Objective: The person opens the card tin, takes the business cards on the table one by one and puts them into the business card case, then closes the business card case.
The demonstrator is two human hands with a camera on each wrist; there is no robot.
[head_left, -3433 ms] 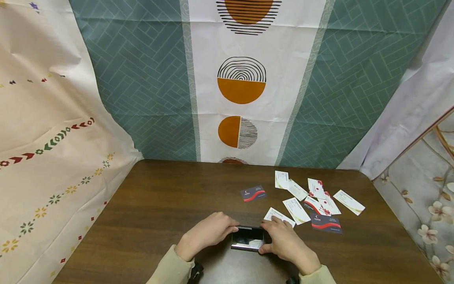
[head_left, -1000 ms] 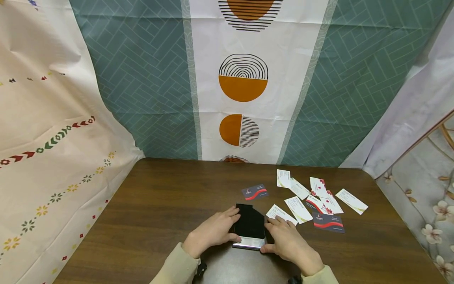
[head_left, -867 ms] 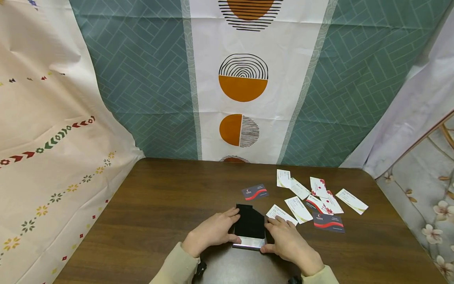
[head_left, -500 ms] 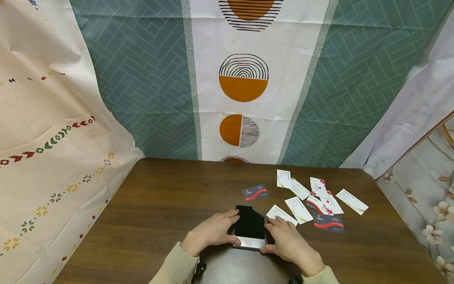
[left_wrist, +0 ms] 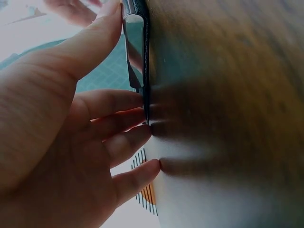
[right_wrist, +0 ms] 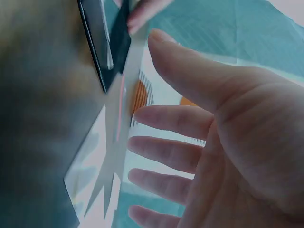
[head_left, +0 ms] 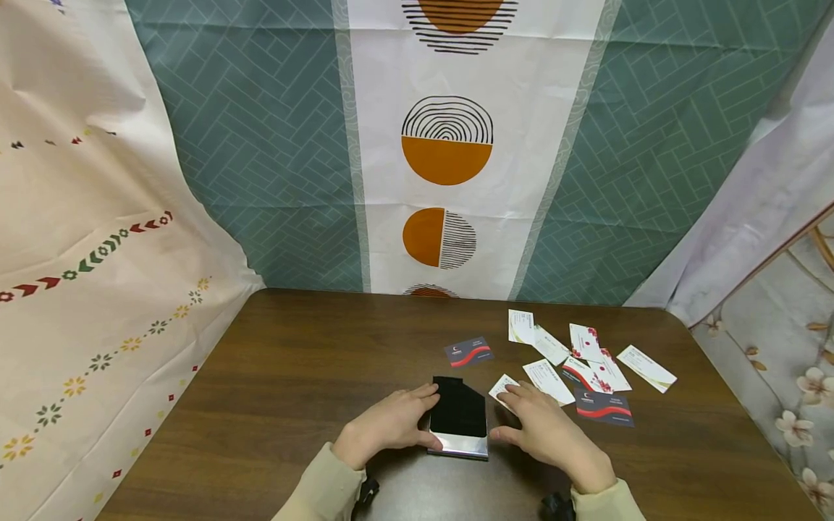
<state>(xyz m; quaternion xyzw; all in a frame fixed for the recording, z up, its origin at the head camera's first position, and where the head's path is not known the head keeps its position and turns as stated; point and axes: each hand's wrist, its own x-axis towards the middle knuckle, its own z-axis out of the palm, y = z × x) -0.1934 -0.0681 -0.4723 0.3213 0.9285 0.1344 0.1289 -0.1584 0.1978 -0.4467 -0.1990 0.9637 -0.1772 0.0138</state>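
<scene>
An opened card case (head_left: 460, 446), black with a shiny metal part, lies at the table's near middle, its black lid folded back away from me. My left hand (head_left: 391, 428) is at its left side: the thumb rests on the metal part and the fingertips touch the lid's edge and the table. In the left wrist view these fingers (left_wrist: 128, 142) look fairly straight. My right hand (head_left: 550, 430) is apart from the case, just to its right, fingers spread and holding nothing. It partly hides a white business card (head_left: 500, 387). The right wrist view shows a gap between thumb and case (right_wrist: 95, 42).
Several business cards lie right of the case, some overlapping, among them a white one (head_left: 646, 367) and a dark one with a red stripe (head_left: 604, 409). Another dark card (head_left: 468, 352) lies beyond the case. Hanging cloth (head_left: 293, 181) borders the wooden table (head_left: 293, 362).
The case's lid, seen shut or low at first, now lies folded back. My right hand has let go of the case and moved right over the white card; my left hand stays.
</scene>
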